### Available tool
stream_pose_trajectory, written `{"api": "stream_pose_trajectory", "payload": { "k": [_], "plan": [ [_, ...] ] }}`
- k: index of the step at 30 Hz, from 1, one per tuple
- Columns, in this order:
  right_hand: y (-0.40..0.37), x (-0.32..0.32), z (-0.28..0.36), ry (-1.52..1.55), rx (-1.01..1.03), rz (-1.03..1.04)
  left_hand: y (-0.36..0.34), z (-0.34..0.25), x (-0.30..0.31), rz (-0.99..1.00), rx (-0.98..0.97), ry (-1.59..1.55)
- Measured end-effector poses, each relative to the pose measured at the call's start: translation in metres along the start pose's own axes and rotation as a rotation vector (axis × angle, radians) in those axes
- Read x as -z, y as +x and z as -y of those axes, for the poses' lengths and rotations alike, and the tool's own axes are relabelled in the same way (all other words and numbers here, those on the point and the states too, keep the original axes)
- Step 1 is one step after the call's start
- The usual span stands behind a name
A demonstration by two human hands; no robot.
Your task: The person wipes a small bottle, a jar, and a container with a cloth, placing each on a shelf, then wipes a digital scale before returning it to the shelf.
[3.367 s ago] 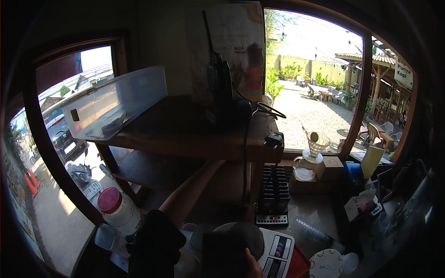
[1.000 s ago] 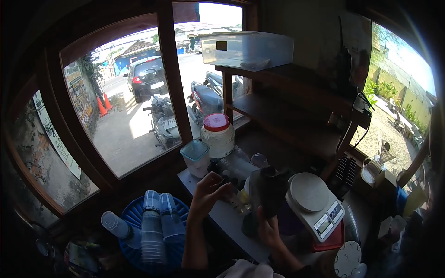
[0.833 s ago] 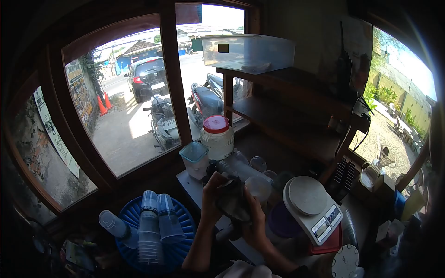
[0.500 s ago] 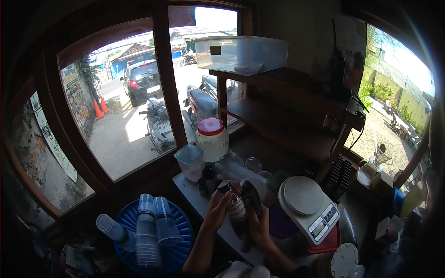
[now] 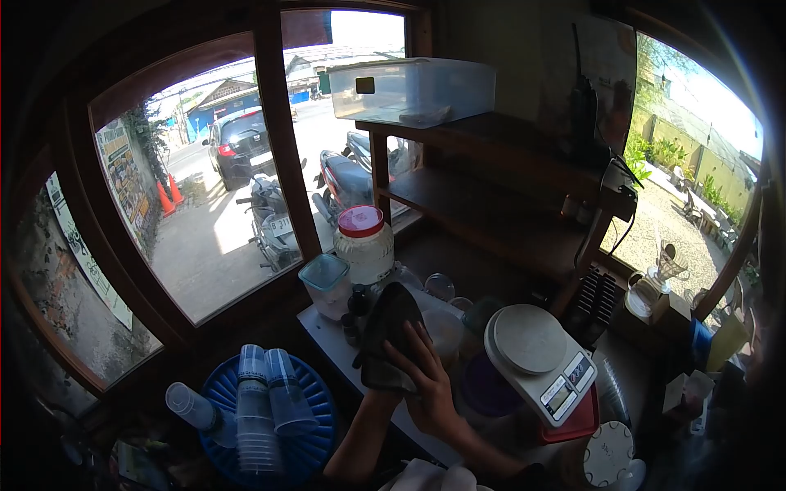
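Note:
A dark cloth [image 5: 391,335] is bunched up over the front edge of the white table. My right hand [image 5: 430,385] presses on the cloth's right side, its fingers spread across the fabric and gripping it. My left hand [image 5: 377,409] is below and behind the cloth, with its fingers covered. The labelled bottle with a black cap, seen in the left hand a moment ago, is hidden by the cloth. Just behind the cloth stand small dark bottles [image 5: 358,301], a clear box with a teal lid [image 5: 326,282] and a big jar with a red lid [image 5: 363,245].
On the right, a white kitchen scale [image 5: 540,360] sits over a red container [image 5: 577,421]. Clear plastic cups [image 5: 260,401] lie on a blue slatted basket [image 5: 217,380] at the left. A wooden shelf [image 5: 491,196] with a clear bin [image 5: 413,90] rises behind the table.
The cloth has come up and left over the bottle, which is now covered. My right hand has moved left and turned its back toward me. The view has shifted slightly.

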State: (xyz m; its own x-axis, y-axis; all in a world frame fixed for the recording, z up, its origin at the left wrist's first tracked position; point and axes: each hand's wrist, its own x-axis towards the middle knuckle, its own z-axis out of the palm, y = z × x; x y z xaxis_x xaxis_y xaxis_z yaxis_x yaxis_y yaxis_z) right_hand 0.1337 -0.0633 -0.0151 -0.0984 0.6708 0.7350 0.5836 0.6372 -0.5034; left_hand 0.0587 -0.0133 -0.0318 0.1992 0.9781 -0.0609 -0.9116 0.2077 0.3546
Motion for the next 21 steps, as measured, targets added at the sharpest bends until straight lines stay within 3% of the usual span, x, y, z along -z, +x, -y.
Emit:
{"api": "stream_pose_trajectory", "payload": {
  "k": [2, 3, 5, 6, 8, 11, 14, 15, 18, 21],
  "plan": [
    [-0.01, 0.001, -0.004, 0.028, 0.061, -0.009, 0.012, -0.002, 0.013, 0.012, -0.049, 0.0],
    [-0.017, 0.002, -0.007, 0.066, 0.071, -0.042, 0.04, -0.006, 0.048, 0.455, 0.158, -0.194],
    [-0.033, 0.006, -0.014, 0.141, 0.092, -0.106, 0.026, -0.019, 0.013, 0.201, 0.035, 0.195],
    [-0.04, 0.008, -0.021, 0.345, -0.006, -0.168, 0.019, -0.024, -0.004, 0.07, -0.028, 0.384],
    [-0.047, 0.011, -0.027, 0.711, -0.275, -0.346, 0.018, -0.023, -0.009, 0.081, -0.091, 0.334],
    [-0.035, 0.019, -0.004, 1.108, -0.858, -0.921, 0.012, -0.029, -0.01, 0.099, -0.088, 0.429],
    [-0.023, 0.013, 0.009, 1.11, -0.868, -0.666, 0.014, -0.015, 0.004, 0.385, -0.111, 0.367],
    [-0.025, 0.008, 0.002, 0.942, -0.787, -0.434, 0.008, -0.018, 0.009, 0.153, -0.096, 0.606],
    [-0.008, 0.008, -0.002, 0.714, -0.45, -0.245, 0.008, -0.023, -0.002, 0.596, -0.187, 0.556],
    [-0.001, 0.014, 0.001, 1.019, -0.816, -0.179, 0.014, -0.041, -0.005, 0.7, -0.356, 0.857]
  ]
}}
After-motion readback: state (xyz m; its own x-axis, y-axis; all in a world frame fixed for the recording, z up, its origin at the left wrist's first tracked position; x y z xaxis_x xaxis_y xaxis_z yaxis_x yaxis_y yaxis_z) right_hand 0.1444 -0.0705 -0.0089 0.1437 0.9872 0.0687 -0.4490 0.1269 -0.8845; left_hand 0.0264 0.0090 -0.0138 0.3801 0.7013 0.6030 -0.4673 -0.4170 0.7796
